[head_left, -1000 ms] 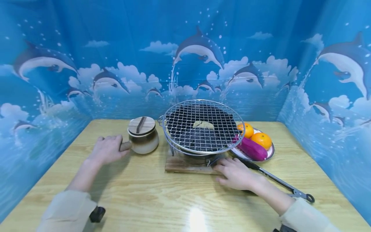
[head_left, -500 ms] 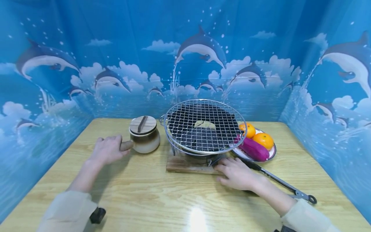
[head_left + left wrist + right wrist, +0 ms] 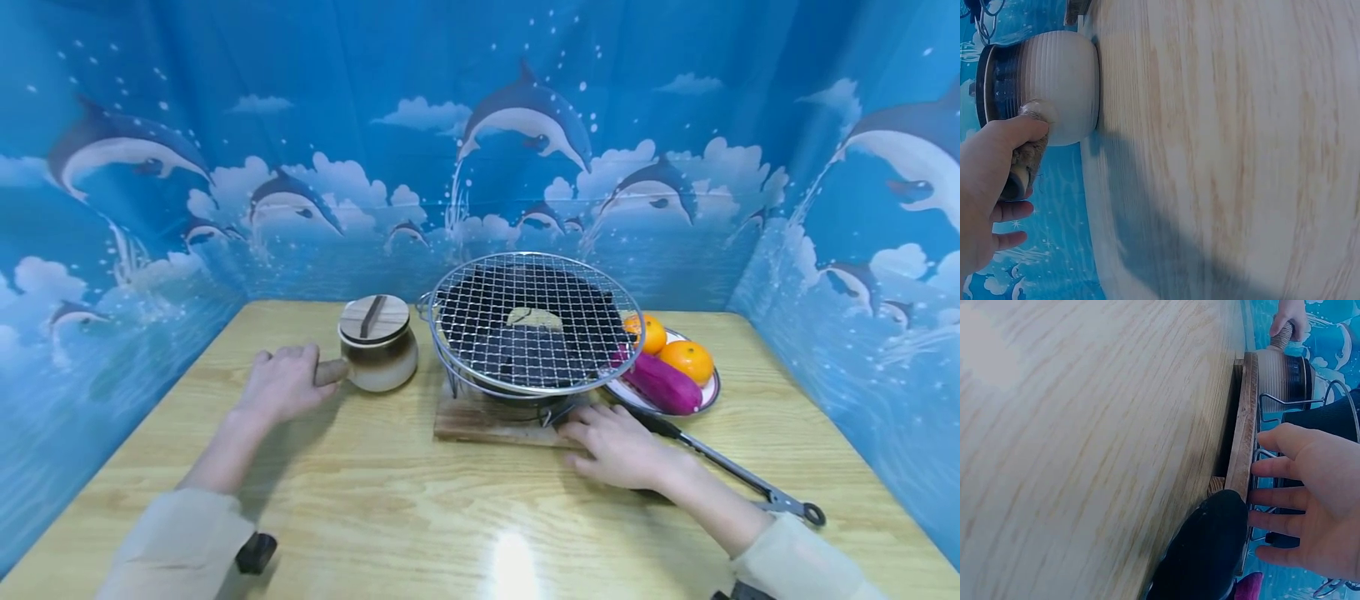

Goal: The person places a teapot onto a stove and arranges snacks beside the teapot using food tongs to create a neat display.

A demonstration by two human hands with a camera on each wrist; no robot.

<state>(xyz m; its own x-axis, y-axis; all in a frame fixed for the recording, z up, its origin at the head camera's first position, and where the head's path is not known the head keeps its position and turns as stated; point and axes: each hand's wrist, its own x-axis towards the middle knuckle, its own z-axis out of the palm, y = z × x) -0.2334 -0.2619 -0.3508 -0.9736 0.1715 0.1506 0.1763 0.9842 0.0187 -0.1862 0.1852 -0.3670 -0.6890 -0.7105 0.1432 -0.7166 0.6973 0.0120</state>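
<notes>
A lidded ceramic pot [image 3: 379, 360], brown above and cream below, stands on the left of the table. My left hand [image 3: 283, 383] grips its rope-wrapped side handle [image 3: 331, 372]; in the left wrist view the thumb lies along that handle [image 3: 1030, 153]. In the middle, a round wire grill rack [image 3: 536, 321] tops a dark stove on a wooden board [image 3: 495, 423]. At the board's right end rests my right hand [image 3: 618, 450]. Its fingers are fairly straight in the right wrist view, their tips at the wooden board [image 3: 1244, 437] and holding nothing.
Black-and-grey tongs [image 3: 731, 463] lie beside and partly behind the right forearm. Behind them a rimmed plate [image 3: 711, 398] bears two oranges [image 3: 687, 362] and a purple eggplant [image 3: 663, 385]. A blue dolphin-print curtain [image 3: 360, 100] encloses the table's back and sides.
The head view has shifted slightly, so the scene sits a little further right and up. Both hands keep their places on the handle and at the board.
</notes>
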